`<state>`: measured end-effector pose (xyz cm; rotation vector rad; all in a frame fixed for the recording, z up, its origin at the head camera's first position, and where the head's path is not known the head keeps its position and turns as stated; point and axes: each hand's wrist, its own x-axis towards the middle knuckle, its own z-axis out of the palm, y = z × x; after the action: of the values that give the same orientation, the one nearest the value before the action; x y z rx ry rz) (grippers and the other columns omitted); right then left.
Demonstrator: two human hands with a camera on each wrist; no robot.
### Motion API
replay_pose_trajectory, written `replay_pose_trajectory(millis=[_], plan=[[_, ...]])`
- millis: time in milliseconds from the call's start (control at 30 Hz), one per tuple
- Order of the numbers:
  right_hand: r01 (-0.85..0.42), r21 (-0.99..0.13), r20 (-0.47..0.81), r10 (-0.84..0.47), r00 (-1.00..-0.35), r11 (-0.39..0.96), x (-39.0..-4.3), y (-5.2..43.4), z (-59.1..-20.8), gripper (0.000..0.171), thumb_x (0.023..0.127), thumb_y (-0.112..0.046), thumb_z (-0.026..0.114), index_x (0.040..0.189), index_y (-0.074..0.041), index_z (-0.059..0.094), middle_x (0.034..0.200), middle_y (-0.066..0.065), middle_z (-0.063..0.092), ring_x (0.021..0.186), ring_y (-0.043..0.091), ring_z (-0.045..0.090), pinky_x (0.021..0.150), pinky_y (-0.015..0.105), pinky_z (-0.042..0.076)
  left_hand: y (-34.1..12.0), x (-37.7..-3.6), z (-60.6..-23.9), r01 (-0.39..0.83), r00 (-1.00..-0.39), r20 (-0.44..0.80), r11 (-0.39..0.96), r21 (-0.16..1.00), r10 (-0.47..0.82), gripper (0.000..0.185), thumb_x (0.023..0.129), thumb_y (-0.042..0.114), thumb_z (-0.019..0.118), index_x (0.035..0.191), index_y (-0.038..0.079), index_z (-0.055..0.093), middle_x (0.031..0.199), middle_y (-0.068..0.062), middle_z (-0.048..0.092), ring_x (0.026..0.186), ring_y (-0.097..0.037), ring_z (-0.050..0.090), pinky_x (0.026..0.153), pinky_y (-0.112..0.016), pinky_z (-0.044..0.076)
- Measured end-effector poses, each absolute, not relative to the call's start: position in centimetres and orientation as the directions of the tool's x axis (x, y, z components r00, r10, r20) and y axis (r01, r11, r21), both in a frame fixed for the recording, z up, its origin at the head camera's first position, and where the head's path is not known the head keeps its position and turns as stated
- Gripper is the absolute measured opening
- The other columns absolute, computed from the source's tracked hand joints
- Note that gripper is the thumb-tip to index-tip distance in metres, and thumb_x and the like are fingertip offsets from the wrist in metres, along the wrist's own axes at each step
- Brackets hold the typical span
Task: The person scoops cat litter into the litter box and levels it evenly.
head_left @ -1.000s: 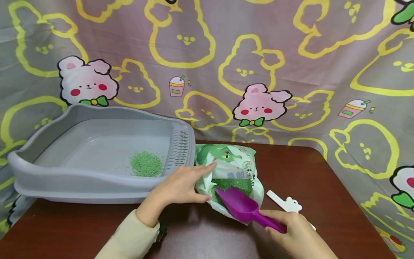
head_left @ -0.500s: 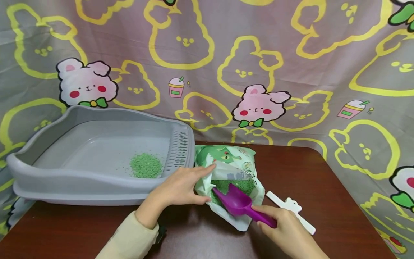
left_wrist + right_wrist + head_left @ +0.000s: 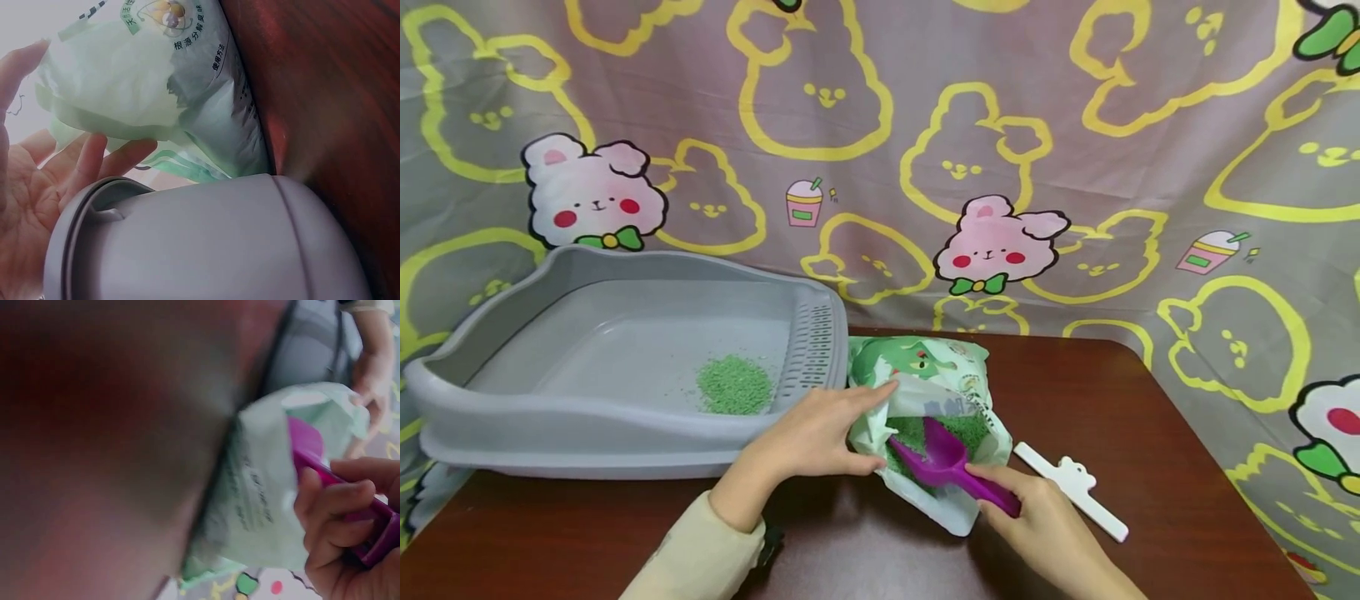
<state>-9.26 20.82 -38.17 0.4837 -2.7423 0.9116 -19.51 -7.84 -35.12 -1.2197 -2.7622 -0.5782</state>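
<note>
A bag of green cat litter [image 3: 925, 492] lies with its mouth facing me in the head view. My right hand [image 3: 1045, 521] grips the handle of a purple scoop [image 3: 951, 458], whose blade is in the mouth of the bag, its front edge down among the green litter [image 3: 973, 427]. My left hand [image 3: 820, 433] rests against the left side of the bag, thumb and index finger spread along the rim; in the left wrist view its fingers [image 3: 94, 156] touch the bag's side. The right wrist view shows the right hand's fingers [image 3: 340, 506] curled round the scoop handle.
A grey litter box [image 3: 625, 442] stands at the left, touching or close to the bag, with a small heap of green litter [image 3: 735, 385] inside. A white sealing clip [image 3: 1075, 487] lies on the brown table [image 3: 1090, 392] at the right. A patterned curtain [image 3: 850, 75] hangs behind.
My right hand has moved left and slightly forward, pushing the scoop further into the litter. The left hand has kept its place on the bag, and more of the white clip shows.
</note>
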Motion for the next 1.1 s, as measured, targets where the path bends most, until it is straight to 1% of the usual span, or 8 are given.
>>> replay_pose_trajectory(millis=[100,167,300,433,633,833,1000,1100], plan=[[-0.404,-0.514,0.349,-0.246,-0.905,0.757,-9.4,20.7,-38.7,0.040,0.079,-0.006,0.080,0.115,-0.022,0.074,0.093,-0.009,0.074,0.070,-0.008,0.049,0.057,0.017,0.044,-7.9,-19.5,-35.0,0.729,-0.679,0.212,0.612,0.305,0.703,0.092,0.078,0.052,0.076,0.155,0.019,0.037,0.143,-0.005,0.059,0.095,-0.012,0.063,0.086,-0.038,0.055],[-0.421,-0.486,0.360,-0.264,-0.895,0.766,-9.5,20.7,-38.8,0.041,0.079,-0.007,0.079,0.116,-0.023,0.073,0.094,-0.010,0.073,0.071,-0.008,0.049,0.058,0.017,0.044,-7.9,-19.4,-35.0,0.732,-0.676,0.210,0.608,0.309,0.707,0.092,0.078,0.052,0.076,0.155,0.019,0.037,0.143,-0.006,0.059,0.089,-0.011,0.062,0.084,-0.037,0.054],[-0.459,-0.393,0.323,-0.347,-0.880,0.797,-9.8,20.5,-38.3,0.046,0.083,-0.006,0.075,0.124,-0.025,0.064,0.085,-0.017,0.065,0.067,-0.006,0.044,0.058,0.018,0.040,-8.1,-19.4,-34.9,0.733,-0.675,0.216,0.608,0.305,0.706,0.091,0.078,0.051,0.076,0.154,0.018,0.038,0.143,-0.006,0.058,0.085,-0.010,0.060,0.082,-0.035,0.054],[-0.474,-0.324,0.268,-0.401,-0.876,0.819,-10.1,20.1,-37.5,0.049,0.082,-0.003,0.071,0.123,-0.027,0.056,0.072,-0.019,0.054,0.061,-0.003,0.042,0.057,0.018,0.038,-8.1,-19.5,-34.9,0.728,-0.680,0.213,0.612,0.309,0.702,0.091,0.079,0.051,0.076,0.154,0.019,0.038,0.144,-0.005,0.057,0.097,-0.013,0.064,0.089,-0.038,0.054],[-0.395,-0.413,0.196,-0.343,-0.918,0.821,-10.0,20.4,-37.1,0.047,0.080,-0.003,0.069,0.117,-0.031,0.060,0.065,-0.018,0.043,0.058,-0.003,0.037,0.052,0.018,0.034,-8.1,-19.5,-35.1,0.723,-0.682,0.194,0.612,0.319,0.705,0.092,0.079,0.053,0.075,0.155,0.020,0.035,0.146,-0.005,0.056,0.113,-0.018,0.065,0.096,-0.041,0.053],[-0.321,-0.491,0.140,-0.291,-0.946,0.809,-9.6,21.3,-36.7,0.043,0.080,-0.007,0.072,0.114,-0.033,0.064,0.070,-0.014,0.051,0.058,-0.002,0.038,0.051,0.020,0.035,-8.1,-19.5,-35.1,0.722,-0.685,0.204,0.614,0.319,0.700,0.092,0.078,0.052,0.076,0.155,0.019,0.037,0.145,-0.005,0.057,0.106,-0.016,0.065,0.091,-0.040,0.054],[-0.330,-0.495,0.109,-0.320,-0.941,0.804,-9.1,22.2,-36.7,0.040,0.082,-0.011,0.073,0.113,-0.034,0.063,0.073,-0.016,0.052,0.062,-0.002,0.041,0.054,0.020,0.036,-8.1,-19.4,-35.1,0.719,-0.687,0.194,0.616,0.321,0.701,0.092,0.079,0.053,0.075,0.155,0.020,0.036,0.146,-0.005,0.056,0.115,-0.020,0.065,0.095,-0.042,0.053],[-0.362,-0.522,0.120,-0.354,-0.928,0.772,-9.0,22.8,-36.5,0.041,0.081,-0.007,0.072,0.110,-0.034,0.063,0.070,-0.017,0.050,0.061,-0.004,0.042,0.054,0.019,0.037,-8.0,-19.4,-35.1,0.721,-0.685,0.198,0.613,0.324,0.701,0.092,0.078,0.052,0.076,0.155,0.020,0.036,0.145,-0.006,0.057,0.116,-0.021,0.065,0.095,-0.042,0.053]])
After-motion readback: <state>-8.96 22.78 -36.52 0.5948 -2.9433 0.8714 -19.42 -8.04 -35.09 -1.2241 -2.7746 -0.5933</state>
